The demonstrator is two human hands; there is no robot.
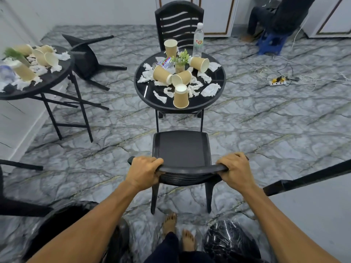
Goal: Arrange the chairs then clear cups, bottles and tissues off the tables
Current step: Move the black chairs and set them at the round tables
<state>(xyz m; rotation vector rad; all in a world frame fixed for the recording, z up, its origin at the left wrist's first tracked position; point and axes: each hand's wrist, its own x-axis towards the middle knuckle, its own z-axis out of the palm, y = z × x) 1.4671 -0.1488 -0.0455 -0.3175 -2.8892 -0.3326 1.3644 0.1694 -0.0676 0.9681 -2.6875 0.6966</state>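
Note:
A black plastic chair (pixel 181 147) stands upright in front of me, its seat facing the round black table (pixel 216 99). My left hand (pixel 146 172) and my right hand (pixel 236 168) both grip the top of its backrest. The table carries several brown paper cups (pixel 181 98), crumpled white tissues (pixel 209 90), a clear water bottle (pixel 198 40) and a small potted plant (pixel 181 60). A second chair (pixel 179 23) stands upright behind the table. A third chair (pixel 89 59) lies tipped over on the floor at the left.
A second round table (pixel 47 80) at the left holds more cups and tissues. Black bin bags (pixel 231 242) sit by my bare feet. A power strip with cables (pixel 277 82) lies at the right. A person sits on a blue stool (pixel 269 42) at the back right.

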